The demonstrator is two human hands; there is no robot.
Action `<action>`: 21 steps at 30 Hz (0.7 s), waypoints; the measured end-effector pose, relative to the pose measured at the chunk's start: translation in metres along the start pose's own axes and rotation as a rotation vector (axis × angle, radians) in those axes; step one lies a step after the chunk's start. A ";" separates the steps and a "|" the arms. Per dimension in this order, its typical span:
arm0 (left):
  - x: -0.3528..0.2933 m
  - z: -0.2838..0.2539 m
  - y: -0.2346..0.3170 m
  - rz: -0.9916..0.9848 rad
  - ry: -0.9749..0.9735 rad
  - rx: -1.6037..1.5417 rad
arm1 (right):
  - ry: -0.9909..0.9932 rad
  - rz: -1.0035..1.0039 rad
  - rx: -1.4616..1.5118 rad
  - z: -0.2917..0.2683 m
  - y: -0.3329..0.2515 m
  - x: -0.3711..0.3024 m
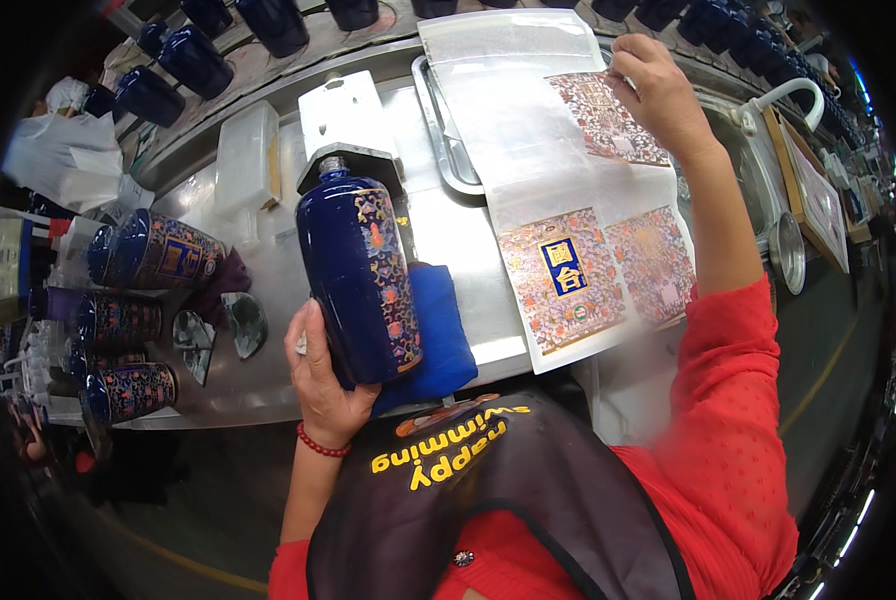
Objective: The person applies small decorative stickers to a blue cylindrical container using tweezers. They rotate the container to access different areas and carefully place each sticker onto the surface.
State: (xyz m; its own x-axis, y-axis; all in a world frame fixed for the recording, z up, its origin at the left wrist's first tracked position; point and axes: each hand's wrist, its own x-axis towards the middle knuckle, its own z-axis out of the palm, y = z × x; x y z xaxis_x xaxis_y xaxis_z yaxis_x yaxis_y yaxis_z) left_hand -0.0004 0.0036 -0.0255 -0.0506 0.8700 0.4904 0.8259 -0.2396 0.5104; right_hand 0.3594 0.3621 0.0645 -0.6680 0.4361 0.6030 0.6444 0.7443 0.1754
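A dark blue glazed bottle (340, 265) with a floral decal strip down its side leans across the middle, its neck toward a white stand (343, 112) with a dark angled front. My left hand (328, 378) is closed round the lower end of the bottle, thumb along its left side. Under that end lies a folded blue cloth (444, 335). To the right, my right hand (660, 92) is raised with its fingers pinched at the upper right edge of a white decal sheet (498, 130). Patterned floral panels (568, 285) show on the sheet, which spans a metal tray (436, 120).
Several decorated blue bottles (158, 252) stand at the left, near two dark shards (244, 325). A translucent plastic box (247, 158) is on the steel table. Plain blue bottles (271, 25) line the far side. A white curved faucet (796, 92) and framed screen (810, 190) are right.
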 end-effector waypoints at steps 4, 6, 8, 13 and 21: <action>0.001 -0.001 -0.001 0.020 -0.008 -0.006 | 0.071 0.101 0.415 -0.004 0.010 0.045; 0.001 -0.002 -0.002 0.028 -0.017 -0.001 | -0.166 0.674 0.733 0.012 0.026 0.059; 0.001 -0.002 -0.002 0.014 -0.020 -0.019 | -0.249 0.807 0.853 0.046 0.041 0.063; -0.001 -0.004 -0.001 -0.092 -0.027 -0.018 | -0.372 0.696 0.197 0.166 0.042 0.016; 0.014 -0.030 0.017 -0.054 -0.071 0.252 | -0.271 0.505 -0.051 0.155 0.029 0.019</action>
State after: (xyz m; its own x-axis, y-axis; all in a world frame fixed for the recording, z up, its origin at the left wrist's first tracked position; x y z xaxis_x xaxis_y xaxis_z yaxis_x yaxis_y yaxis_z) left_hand -0.0044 -0.0014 0.0115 -0.0659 0.9088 0.4121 0.9372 -0.0854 0.3383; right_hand 0.3078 0.4705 -0.0394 -0.3395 0.8503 0.4021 0.9210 0.3873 -0.0413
